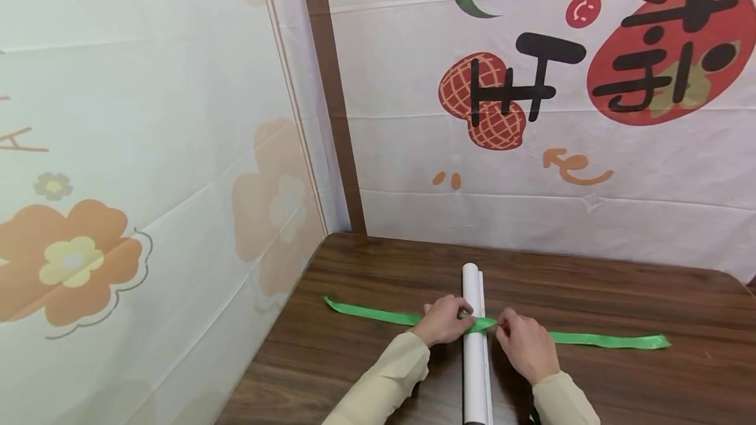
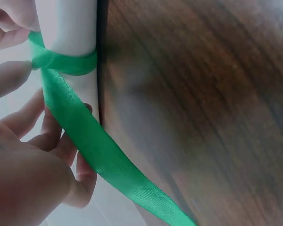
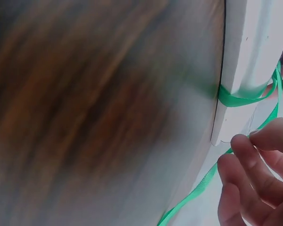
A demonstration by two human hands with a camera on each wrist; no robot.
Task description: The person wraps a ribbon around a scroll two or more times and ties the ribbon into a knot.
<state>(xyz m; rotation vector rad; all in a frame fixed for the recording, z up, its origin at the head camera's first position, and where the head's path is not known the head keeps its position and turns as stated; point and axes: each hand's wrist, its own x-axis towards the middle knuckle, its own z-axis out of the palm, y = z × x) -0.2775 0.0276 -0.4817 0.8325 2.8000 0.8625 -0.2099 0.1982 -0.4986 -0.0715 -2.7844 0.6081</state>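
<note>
A white paper roll (image 1: 474,372) lies lengthwise on the dark wooden table, with a flatter white edge along its right side. Around its middle passes a green ribbon (image 1: 375,313), whose two tails stretch out left and right. My left hand (image 1: 444,322) is at the roll's left side; in the left wrist view its thumb touches the ribbon (image 2: 96,146) where the strands cross, with curled fingers behind. On the other side my right hand (image 1: 528,345) pinches the ribbon (image 3: 198,188) between thumb and index finger. The roll's underside is hidden.
The brown wood-grain table (image 1: 620,294) reaches back to a white printed cloth (image 1: 401,149). Another pale cloth with orange flowers (image 1: 77,261) hangs along the left side, close to the table edge.
</note>
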